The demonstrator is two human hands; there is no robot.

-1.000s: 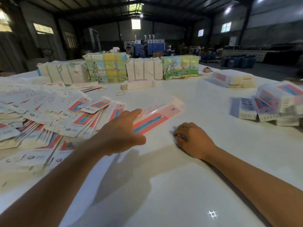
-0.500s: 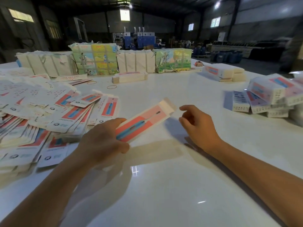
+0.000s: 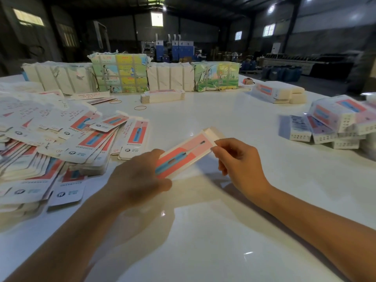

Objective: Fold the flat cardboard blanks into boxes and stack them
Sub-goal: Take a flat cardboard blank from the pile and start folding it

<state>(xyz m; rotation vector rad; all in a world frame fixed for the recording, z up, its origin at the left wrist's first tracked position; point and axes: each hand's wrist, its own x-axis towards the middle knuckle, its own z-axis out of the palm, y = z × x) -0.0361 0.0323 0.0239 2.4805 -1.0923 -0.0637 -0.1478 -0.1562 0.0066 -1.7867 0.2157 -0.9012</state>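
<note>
Right hand (image 3: 239,161) now closed in from frame right, fingertips pinching upper end of blank (image 3: 184,152); left hand (image 3: 138,178) grips lower end. Blank held mid-frame above white table (image 3: 203,231), loose blanks pile (image 3: 61,143) at left, folded boxes (image 3: 333,123) at right edge.

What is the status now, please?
Left hand grips cardboard blank at near end. Right hand pinches far end. Blank held above table. Nothing blocking.

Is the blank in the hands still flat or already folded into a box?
Still flat: the blank looks thin between left hand and right hand.
</note>
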